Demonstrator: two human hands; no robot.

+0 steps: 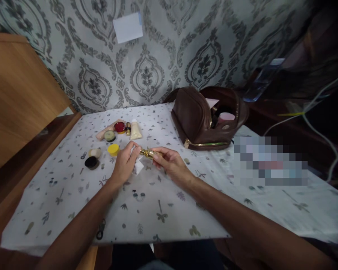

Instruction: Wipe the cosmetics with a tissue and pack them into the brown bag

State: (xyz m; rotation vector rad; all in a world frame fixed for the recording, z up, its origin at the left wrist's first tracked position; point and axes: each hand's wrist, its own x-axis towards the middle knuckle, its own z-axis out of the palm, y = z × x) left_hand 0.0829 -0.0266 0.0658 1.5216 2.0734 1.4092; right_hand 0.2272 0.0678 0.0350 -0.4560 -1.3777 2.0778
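Note:
Between my two hands, above the patterned white tablecloth, is a small gold tube [148,153]. My left hand [125,162] pinches its left end, and a folded white tissue [138,167] shows under those fingers. From the other side my right hand [171,163] grips the right end of the tube. A yellow round container [113,150] lies just left of my left hand. Beyond it are a cream tube [135,130], a dark and gold small tube [128,129], a dark red round jar [119,127] and a pale green round jar [110,136].
An open brown leather bag [191,116] with items inside stands at the back right. A black round lid [91,162] lies at left, beside a cream jar [95,153]. A wooden panel [22,90] borders the left; cables [321,131] hang at the right.

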